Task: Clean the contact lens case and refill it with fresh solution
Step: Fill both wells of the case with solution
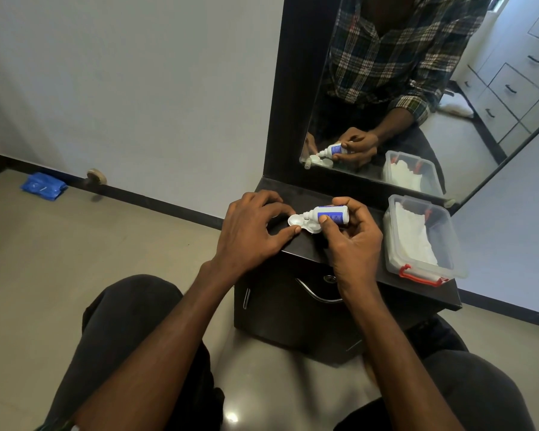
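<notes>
Head view: solution bottle (330, 214) tipped over the open lens case (302, 223) on the dark dresser top (308, 247).
Right hand (352, 241) grips the bottle, nozzle at a well; left hand (249, 231), fingers spread, pins the case. Clear tub (423, 237) sits just right.

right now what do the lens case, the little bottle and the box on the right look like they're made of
Lens case: white plastic, likely glossy, with moulded round wells.
Bottle: opaque white plastic with a blue printed label, held in the right hand.
Box: clear, slightly cloudy plastic, its white contents showing through; red clips look plastic too.
</notes>
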